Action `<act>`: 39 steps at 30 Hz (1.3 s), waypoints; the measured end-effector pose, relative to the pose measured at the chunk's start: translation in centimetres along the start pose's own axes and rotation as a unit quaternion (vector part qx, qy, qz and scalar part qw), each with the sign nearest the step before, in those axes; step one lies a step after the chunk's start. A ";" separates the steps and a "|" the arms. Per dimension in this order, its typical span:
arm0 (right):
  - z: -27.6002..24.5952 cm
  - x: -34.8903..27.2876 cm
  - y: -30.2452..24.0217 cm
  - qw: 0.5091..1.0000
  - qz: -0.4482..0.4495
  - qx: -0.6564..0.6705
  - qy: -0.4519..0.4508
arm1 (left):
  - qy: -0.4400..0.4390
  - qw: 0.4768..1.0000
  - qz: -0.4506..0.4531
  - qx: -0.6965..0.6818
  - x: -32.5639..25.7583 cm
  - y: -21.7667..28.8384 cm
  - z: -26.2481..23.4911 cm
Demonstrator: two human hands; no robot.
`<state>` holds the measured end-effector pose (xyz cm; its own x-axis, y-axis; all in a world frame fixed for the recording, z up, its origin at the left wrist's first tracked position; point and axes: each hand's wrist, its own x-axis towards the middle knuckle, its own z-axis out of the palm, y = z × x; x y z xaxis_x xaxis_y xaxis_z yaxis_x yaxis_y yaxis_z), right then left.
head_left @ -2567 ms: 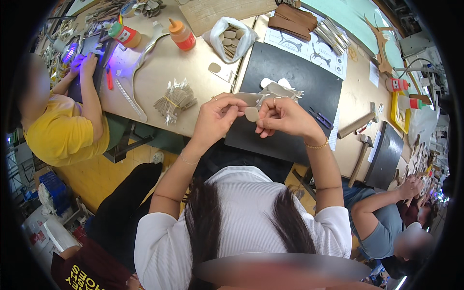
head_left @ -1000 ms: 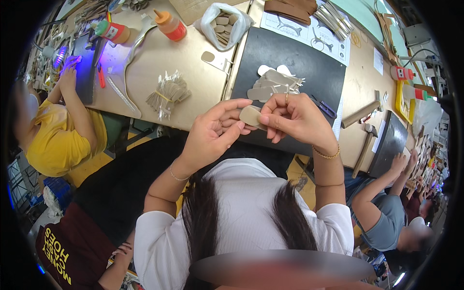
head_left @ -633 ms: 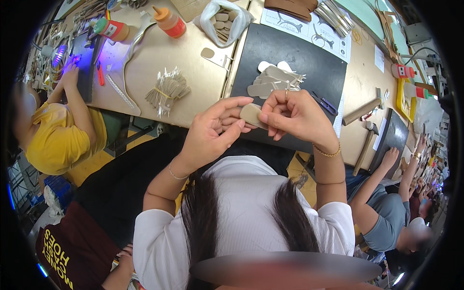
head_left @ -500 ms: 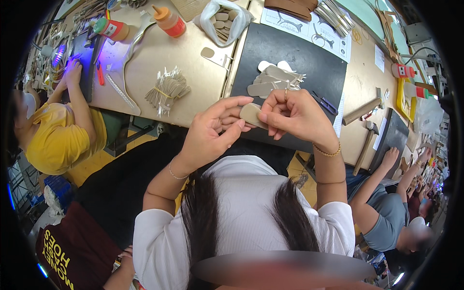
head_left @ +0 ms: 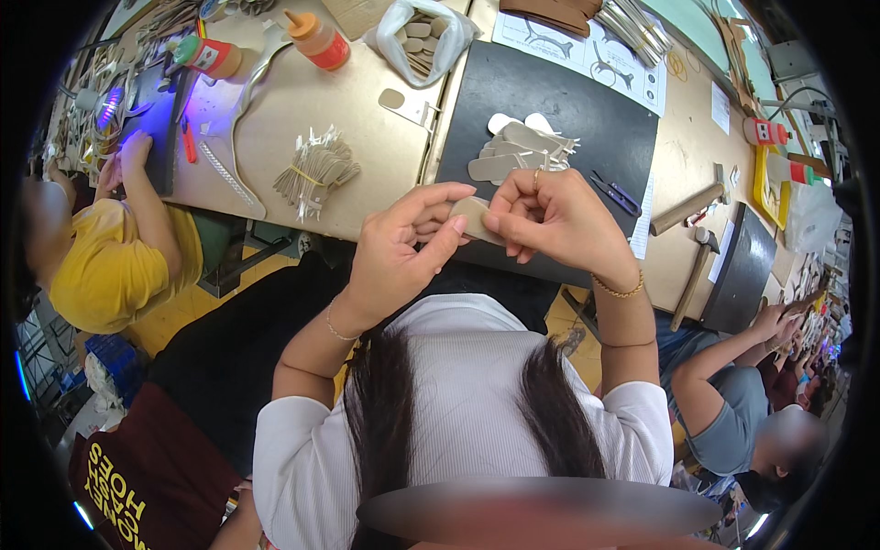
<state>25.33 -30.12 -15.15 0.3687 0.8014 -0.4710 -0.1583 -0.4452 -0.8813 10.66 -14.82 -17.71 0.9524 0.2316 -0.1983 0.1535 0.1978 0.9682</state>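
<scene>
Both hands are pinching one small tan oval piece [head_left: 477, 218] above the near edge of the black mat [head_left: 587, 110]: left hand [head_left: 399, 252] gripping its left end, right hand [head_left: 555, 220] its right. A loosening grip risks dropping it off the counter [head_left: 275, 119] into the lap.

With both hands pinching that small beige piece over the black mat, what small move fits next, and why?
Probably set the beige piece down on the pile of similar pieces on the black mat. The left hand and right hand both pinch it just short of that pile, with nothing in between.
</scene>
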 end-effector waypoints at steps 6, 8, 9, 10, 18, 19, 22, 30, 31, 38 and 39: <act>0.2 -0.4 0.1 0.999 0.003 -0.035 0.038 | 0.018 1.000 0.000 -0.015 0.1 -0.6 0.7; 0.3 -0.6 0.4 0.992 0.012 -0.095 0.082 | 0.021 1.000 -0.008 -0.021 0.1 -0.7 0.7; 0.3 -0.7 0.5 0.988 0.008 -0.114 0.101 | 0.024 0.999 -0.013 -0.018 0.1 -0.7 0.8; 0.1 -0.9 0.7 0.982 0.003 -0.133 0.132 | 0.028 0.999 -0.024 -0.018 0.1 -0.7 0.8; -0.3 -0.4 3.1 0.963 -0.197 -0.022 0.183 | 0.052 0.997 0.015 -0.060 0.7 -0.8 0.3; 0.1 -0.1 3.4 0.959 -0.221 -0.014 0.178 | 0.050 0.996 0.011 -0.067 0.7 -0.7 0.3; 0.9 0.6 3.6 0.972 -0.193 0.028 0.131 | 0.045 0.997 0.019 -0.053 0.6 -0.8 0.6; 1.7 1.2 3.2 0.975 -0.131 0.139 0.114 | 0.041 0.998 0.019 -0.053 0.5 -1.5 0.5; 1.8 1.4 3.3 0.973 -0.132 0.156 0.113 | 0.041 0.997 0.018 -0.055 0.5 -1.6 0.4; 1.0 4.6 3.9 0.963 -0.191 0.039 0.187 | 0.093 0.995 0.030 -0.004 3.6 -3.1 -2.0; 0.5 5.5 3.7 0.949 -0.213 -0.010 0.232 | 0.112 0.993 0.019 0.014 4.8 -3.2 -3.1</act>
<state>26.30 -27.15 -21.03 0.7596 0.6504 -0.0007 0.1108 -0.1305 -0.9852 13.90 -11.37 -22.27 0.8758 0.4446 -0.1876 0.1286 0.1598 0.9787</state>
